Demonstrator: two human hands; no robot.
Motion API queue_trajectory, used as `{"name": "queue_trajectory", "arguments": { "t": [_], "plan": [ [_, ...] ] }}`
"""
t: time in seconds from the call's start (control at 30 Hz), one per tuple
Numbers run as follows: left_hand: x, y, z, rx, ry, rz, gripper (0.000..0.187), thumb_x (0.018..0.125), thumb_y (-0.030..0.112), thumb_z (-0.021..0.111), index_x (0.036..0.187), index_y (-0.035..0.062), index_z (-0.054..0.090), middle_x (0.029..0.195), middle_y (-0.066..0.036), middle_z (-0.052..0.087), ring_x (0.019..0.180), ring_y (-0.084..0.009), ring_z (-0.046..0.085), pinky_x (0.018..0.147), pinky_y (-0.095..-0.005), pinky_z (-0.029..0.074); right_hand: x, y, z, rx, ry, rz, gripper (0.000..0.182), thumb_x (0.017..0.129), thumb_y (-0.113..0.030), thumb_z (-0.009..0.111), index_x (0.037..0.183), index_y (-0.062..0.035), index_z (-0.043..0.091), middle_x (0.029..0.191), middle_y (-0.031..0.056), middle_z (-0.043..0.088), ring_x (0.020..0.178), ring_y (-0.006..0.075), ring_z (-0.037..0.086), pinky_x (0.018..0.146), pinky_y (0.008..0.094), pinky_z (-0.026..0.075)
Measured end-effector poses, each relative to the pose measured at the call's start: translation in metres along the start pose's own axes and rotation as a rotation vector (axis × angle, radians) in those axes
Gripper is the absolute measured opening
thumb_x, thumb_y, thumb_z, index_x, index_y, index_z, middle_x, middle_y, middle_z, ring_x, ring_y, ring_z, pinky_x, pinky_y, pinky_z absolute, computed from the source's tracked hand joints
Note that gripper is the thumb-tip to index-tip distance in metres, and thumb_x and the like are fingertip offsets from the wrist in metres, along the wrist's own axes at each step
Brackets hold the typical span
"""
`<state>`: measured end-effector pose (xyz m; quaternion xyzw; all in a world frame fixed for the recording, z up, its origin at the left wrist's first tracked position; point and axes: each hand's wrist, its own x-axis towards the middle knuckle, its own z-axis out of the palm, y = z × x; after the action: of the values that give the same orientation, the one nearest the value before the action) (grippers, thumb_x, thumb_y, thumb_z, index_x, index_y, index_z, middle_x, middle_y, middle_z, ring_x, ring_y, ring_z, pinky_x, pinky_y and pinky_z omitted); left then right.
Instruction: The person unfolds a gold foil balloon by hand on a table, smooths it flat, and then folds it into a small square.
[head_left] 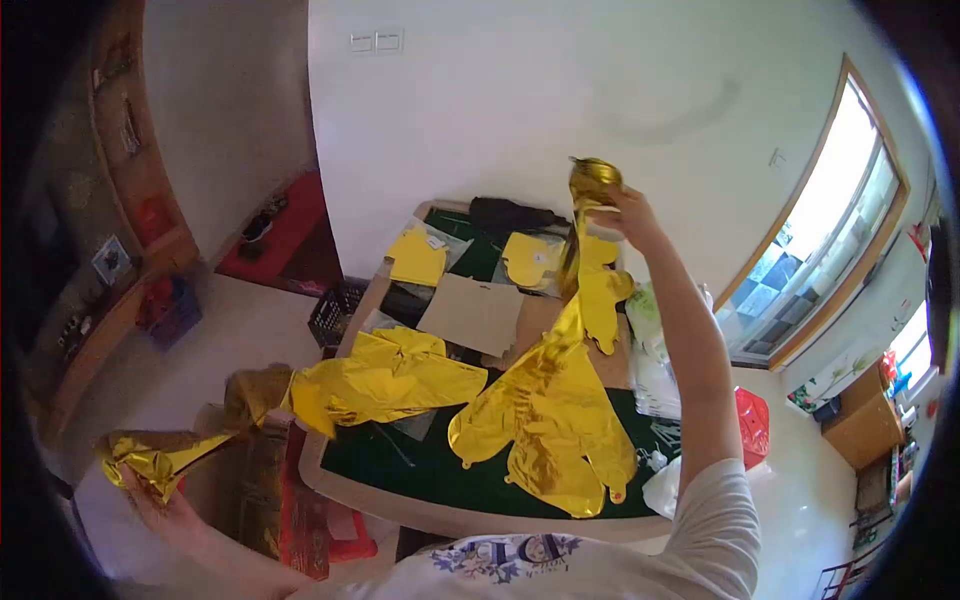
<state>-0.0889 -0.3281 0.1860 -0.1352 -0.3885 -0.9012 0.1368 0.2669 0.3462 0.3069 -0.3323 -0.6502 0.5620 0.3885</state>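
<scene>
My left hand point(160, 505), at the lower left, grips the crumpled end of a gold foil balloon point(165, 458) out past the table's edge. From there a twisted strip of gold foil leads back to a flat balloon point(400, 375) on the table. Raised over the far right side of the table, my right hand point(628, 213) is closed on another gold foil balloon point(597, 178), bunched at its top. Its foil hangs down toward a wide, uninflated balloon point(560, 430) with small tabs, spread near the front edge.
The table point(450, 500) has a green top and a pale border. Flat gold packets point(417, 258) and a brown cardboard sheet point(470, 313) lie toward its back. Clear plastic bags point(655, 375) are on the right. A black crate point(335, 312) stands left, a red stool point(350, 540) below.
</scene>
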Motion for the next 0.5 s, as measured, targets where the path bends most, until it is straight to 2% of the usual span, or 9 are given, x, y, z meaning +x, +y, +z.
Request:
{"name": "queue_trajectory", "arguments": {
  "t": [0.03, 0.1, 0.17, 0.23, 0.3, 0.37, 0.43, 0.5],
  "plan": [
    [-0.005, 0.003, 0.006, -0.004, 0.003, 0.008, 0.052, 0.092, 0.024, 0.062, 0.133, -0.0036, 0.044, 0.129, -0.015, 0.051, 0.116, -0.0232, 0.053, 0.095, -0.0342, 0.047, 0.011, -0.004, 0.017, -0.036, -0.027, -0.038, 0.035, 0.099, -0.023, 0.047, 0.125, -0.0007, 0.050, 0.120, 0.0147, 0.059, 0.095, 0.0227, 0.067, 0.074, 0.0288, 0.058],
    [-0.007, 0.003, 0.012, 0.026, 0.143, 0.012, 0.051, 0.091, 0.023, 0.064, 0.130, -0.0042, 0.046, 0.125, -0.014, 0.053, 0.112, -0.0221, 0.055, 0.092, -0.0335, 0.048, 0.037, -0.002, 0.045, 0.162, -0.190, -0.025, 0.031, 0.097, -0.009, 0.044, 0.125, -0.0006, 0.052, 0.119, 0.0116, 0.061, 0.103, 0.0241, 0.063, 0.090, 0.0353, 0.053],
    [-0.011, -0.006, 0.007, 0.042, 0.114, 0.052, 0.050, 0.092, 0.026, 0.063, 0.128, -0.0050, 0.048, 0.122, -0.015, 0.054, 0.108, -0.0218, 0.056, 0.087, -0.0329, 0.050, 0.049, 0.016, 0.082, -0.407, -0.246, -0.543, 0.039, 0.090, 0.005, 0.041, 0.126, -0.0008, 0.055, 0.116, 0.0099, 0.064, 0.103, 0.0236, 0.062, 0.095, 0.0357, 0.047],
    [-0.014, -0.009, 0.009, 0.060, 0.087, 0.089, 0.049, 0.093, 0.029, 0.061, 0.126, -0.0057, 0.050, 0.118, -0.015, 0.054, 0.105, -0.0214, 0.057, 0.082, -0.0324, 0.052, 0.048, 0.030, 0.114, -0.722, -0.211, -0.831, 0.052, 0.082, 0.013, 0.040, 0.127, -0.0051, 0.057, 0.108, 0.0109, 0.066, 0.099, 0.0236, 0.062, 0.092, 0.0336, 0.046],
    [-0.020, -0.005, 0.016, 0.010, -0.034, 0.008, 0.042, 0.091, 0.022, 0.064, 0.124, -0.0021, 0.052, 0.115, -0.011, 0.059, 0.103, -0.0201, 0.059, 0.087, -0.0316, 0.049, 0.045, 0.061, 0.136, -0.867, -0.304, -0.691, 0.060, 0.079, 0.013, 0.043, 0.131, -0.0131, 0.056, 0.100, 0.0141, 0.066, 0.092, 0.0240, 0.064, 0.084, 0.0325, 0.049],
    [-0.018, -0.009, 0.009, 0.000, -0.025, -0.001, 0.041, 0.091, 0.022, 0.064, 0.123, -0.0015, 0.053, 0.114, -0.010, 0.060, 0.102, -0.0193, 0.059, 0.086, -0.0316, 0.050, 0.039, 0.099, 0.154, -0.935, -0.336, -0.570, 0.064, 0.080, 0.012, 0.042, 0.134, -0.0209, 0.054, 0.094, 0.0158, 0.066, 0.084, 0.0276, 0.064, 0.076, 0.0350, 0.050],
    [-0.021, -0.012, 0.003, -0.014, -0.010, -0.009, 0.039, 0.091, 0.022, 0.064, 0.122, -0.0010, 0.053, 0.112, -0.010, 0.060, 0.100, -0.0186, 0.060, 0.086, -0.0315, 0.050, 0.026, 0.130, 0.162, -1.009, -0.375, -0.478, 0.063, 0.083, 0.006, 0.044, 0.137, -0.0256, 0.050, 0.081, 0.0175, 0.063, 0.073, 0.0331, 0.063, 0.068, 0.0411, 0.049],
    [-0.023, -0.013, 0.002, 0.114, 0.013, 0.045, 0.036, 0.092, 0.021, 0.063, 0.120, -0.0002, 0.054, 0.109, -0.009, 0.061, 0.096, -0.0169, 0.061, 0.082, -0.0311, 0.052, 0.015, 0.149, 0.167, -1.183, -0.444, -0.286, 0.062, 0.087, 0.004, 0.043, 0.140, -0.0285, 0.047, 0.088, 0.0194, 0.064, 0.074, 0.0319, 0.063, 0.067, 0.0423, 0.049]
  ]
}}
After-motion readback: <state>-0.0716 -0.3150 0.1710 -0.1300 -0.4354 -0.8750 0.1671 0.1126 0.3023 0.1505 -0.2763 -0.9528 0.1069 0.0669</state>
